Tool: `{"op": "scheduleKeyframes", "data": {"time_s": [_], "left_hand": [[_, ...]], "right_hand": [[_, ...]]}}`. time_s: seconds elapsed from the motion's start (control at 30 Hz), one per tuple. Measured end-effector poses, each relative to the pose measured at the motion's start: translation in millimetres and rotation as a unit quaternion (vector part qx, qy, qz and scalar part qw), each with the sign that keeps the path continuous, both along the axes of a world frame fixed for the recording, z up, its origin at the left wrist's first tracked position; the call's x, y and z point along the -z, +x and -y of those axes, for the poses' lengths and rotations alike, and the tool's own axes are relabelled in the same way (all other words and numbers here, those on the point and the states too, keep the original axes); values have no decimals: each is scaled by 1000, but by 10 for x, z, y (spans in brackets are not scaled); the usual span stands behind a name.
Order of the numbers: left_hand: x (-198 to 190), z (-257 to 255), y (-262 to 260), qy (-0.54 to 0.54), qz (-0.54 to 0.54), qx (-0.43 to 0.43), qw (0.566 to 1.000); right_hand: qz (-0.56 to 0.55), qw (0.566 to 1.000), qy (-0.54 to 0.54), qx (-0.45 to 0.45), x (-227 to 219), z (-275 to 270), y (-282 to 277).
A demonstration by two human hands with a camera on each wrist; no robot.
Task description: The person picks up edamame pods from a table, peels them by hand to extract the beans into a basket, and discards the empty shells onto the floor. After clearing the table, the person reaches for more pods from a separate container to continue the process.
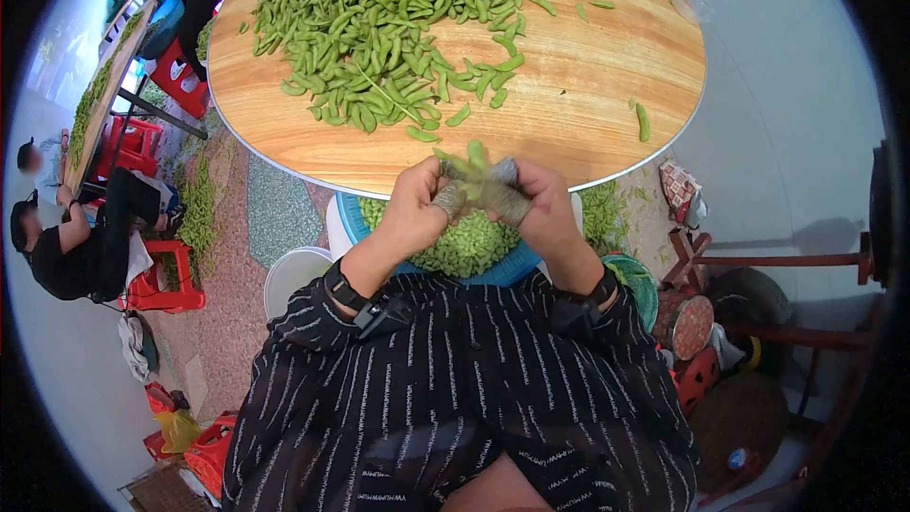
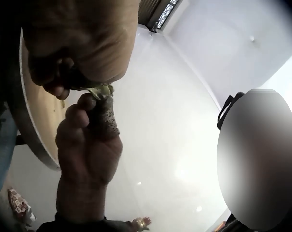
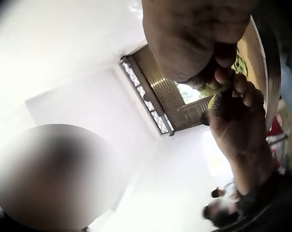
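Just off the near edge of the round wooden table, my left hand (image 1: 413, 212) and right hand (image 1: 552, 212) meet over a blue basin (image 1: 353, 219). Grey wraps cover the thumbs and some fingers. Between the fingertips both hands pinch a green edamame pod (image 2: 101, 91), blurred in the head view; the right wrist view shows a bit of green between the fingers too. Shelled green beans (image 1: 464, 251) fill the basin below. A big heap of whole edamame pods (image 1: 379, 28) covers the table's far left and middle, with several loose pods near its front edge.
A single pod (image 1: 643, 121) lies at the right of the table (image 1: 588, 85). A white bucket (image 1: 297, 275) stands left of the basin, a green basket (image 1: 637, 289) right. Pods litter the floor. At left, people sit by another table amid red stools (image 1: 169, 280).
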State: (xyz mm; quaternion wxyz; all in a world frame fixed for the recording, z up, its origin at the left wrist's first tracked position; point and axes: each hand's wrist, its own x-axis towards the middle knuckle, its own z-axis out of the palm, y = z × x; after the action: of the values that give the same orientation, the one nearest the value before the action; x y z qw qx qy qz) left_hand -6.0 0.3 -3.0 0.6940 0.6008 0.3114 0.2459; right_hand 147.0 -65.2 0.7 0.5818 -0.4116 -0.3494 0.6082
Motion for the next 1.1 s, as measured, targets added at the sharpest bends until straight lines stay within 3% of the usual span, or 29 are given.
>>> {"op": "scheduleKeyframes", "data": {"time_s": [0.07, 0.13, 0.2, 0.23, 0.3, 0.33, 0.4, 0.53, 0.63, 0.7, 0.8, 0.93, 1.0, 1.07, 1.1], "left_hand": [[17, 21, 8, 27, 11, -9, 1000], [2, 46, 1, 54, 22, -15, 998], [-75, 68, -62, 177, -14, 30, 984], [-106, 66, -89, 177, -14, 30, 984], [-153, 75, -135, 357, -45, 65, 931], [-169, 82, -151, 356, -45, 66, 931], [-202, 93, -172, 416, -106, -49, 902], [-325, 16, -108, 345, -123, -59, 929], [-401, -32, 10, 396, -88, -2, 914], [-354, -70, 62, 429, -35, 115, 895], [-272, -101, 123, 421, -29, 146, 895], [-256, -118, 88, 408, -80, 108, 903], [-198, -101, 66, 322, -102, 31, 941], [-137, -85, 58, 289, -83, 12, 954], [-120, -78, 61, 253, -63, -5, 965]], "right_hand": [[177, 967, 179, 43, 15, 17, -65], [144, 980, 138, 30, -25, 34, 25], [110, 989, 98, 14, -68, 40, 153], [90, 992, 86, -33, -79, 44, 221], [67, 992, 73, -78, -110, 72, 335], [80, 990, 54, -107, -137, 86, 385], [92, 986, 35, -137, -157, 88, 448], [46, 983, 14, -179, -166, 72, 509], [28, 978, 11, -206, -130, 50, 534], [19, 974, 15, -225, -86, 34, 539], [-3, 974, 10, -224, -61, 18, 540], [66, 990, -8, -122, -206, 30, 508], [104, 992, -13, -71, -202, 69, 486], [252, 963, 44, 79, -104, 147, 477], [252, 964, 44, 79, -131, 180, 452]]}}
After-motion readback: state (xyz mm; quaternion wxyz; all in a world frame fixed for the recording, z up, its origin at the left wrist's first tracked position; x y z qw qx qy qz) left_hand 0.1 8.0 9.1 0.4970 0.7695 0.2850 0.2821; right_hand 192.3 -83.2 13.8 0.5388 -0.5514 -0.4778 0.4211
